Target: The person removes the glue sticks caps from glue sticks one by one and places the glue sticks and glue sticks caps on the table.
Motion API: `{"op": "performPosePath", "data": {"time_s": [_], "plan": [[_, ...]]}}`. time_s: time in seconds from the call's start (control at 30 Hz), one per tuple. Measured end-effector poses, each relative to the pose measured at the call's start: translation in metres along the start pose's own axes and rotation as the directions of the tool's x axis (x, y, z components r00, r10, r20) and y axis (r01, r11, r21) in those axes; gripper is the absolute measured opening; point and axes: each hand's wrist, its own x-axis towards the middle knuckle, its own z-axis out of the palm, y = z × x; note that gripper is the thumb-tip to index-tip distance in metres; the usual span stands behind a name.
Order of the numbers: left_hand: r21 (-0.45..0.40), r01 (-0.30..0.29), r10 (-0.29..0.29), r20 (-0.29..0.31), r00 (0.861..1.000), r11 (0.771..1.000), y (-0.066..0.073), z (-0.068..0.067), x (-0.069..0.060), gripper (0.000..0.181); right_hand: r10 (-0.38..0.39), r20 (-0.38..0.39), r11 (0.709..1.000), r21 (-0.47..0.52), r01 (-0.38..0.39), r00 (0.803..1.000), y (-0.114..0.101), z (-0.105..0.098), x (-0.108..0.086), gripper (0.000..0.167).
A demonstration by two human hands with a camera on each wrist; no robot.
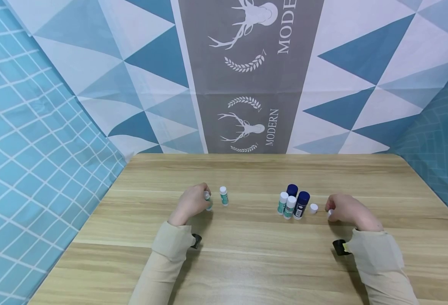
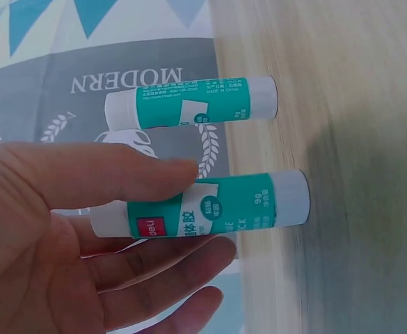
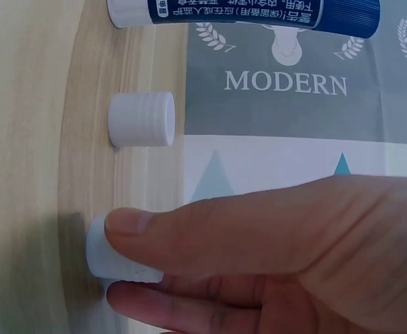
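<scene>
So, using the front navy tube (image 1: 301, 206) as my landmark for everything: the biggest thing here is the patterned cloth (image 1: 254, 80) hung up well behind it, triangles on both sides and a grey band with stag heads and MODERN on it. Next is the wood-grain table (image 1: 243, 267), which that tube stands on. Two beige sleeves come in nearer the camera than the tube, left sleeve (image 1: 163, 262) to its left, right sleeve (image 1: 380, 262) to its right.

Left hand (image 1: 191, 199) is well off to the left of the tube, thumb and fingers pinching a green-labelled glue stick (image 1: 208, 202), cap end up. Right hand (image 1: 347, 209) is to the right of the tube, thumb and fingers closed on a small white cap (image 3: 120, 261); can't tell if that cap is touching the wood.

Also a rear navy tube (image 1: 292, 190) just behind the landmark, slightly left. Two white-topped green sticks (image 1: 289, 207) are bunched up at its left side, and a lone green stick (image 1: 224, 197) stands well left, near the pinched one. Smallest of the lot, a loose white cap (image 1: 313, 208) sits just right of the landmark, between it and the right hand
</scene>
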Motion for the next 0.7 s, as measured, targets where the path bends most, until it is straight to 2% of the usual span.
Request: {"op": "performPosePath", "data": {"time_s": [0.2, 0.5, 0.7], "plan": [[-0.006, 0.009, -0.009, -0.005, 1.000, 1.000, 0.002, -0.003, -0.002, 0.029, -0.006, -0.012, 1.000, 0.017, 0.007, 1.000, -0.002, -0.002, -0.002, 0.027], [-0.022, 0.005, -0.006, -0.029, 1.000, 1.000, 0.003, -0.009, -0.004, 0.028, -0.012, -0.031, 1.000, 0.001, 0.012, 0.999, -0.008, -0.005, -0.006, 0.042], [-0.008, -0.023, 0.022, -0.091, 0.996, 1.000, 0.008, -0.010, -0.006, 0.042, -0.035, -0.090, 0.999, -0.044, 0.031, 0.995, -0.014, -0.010, -0.009, 0.045]]}}
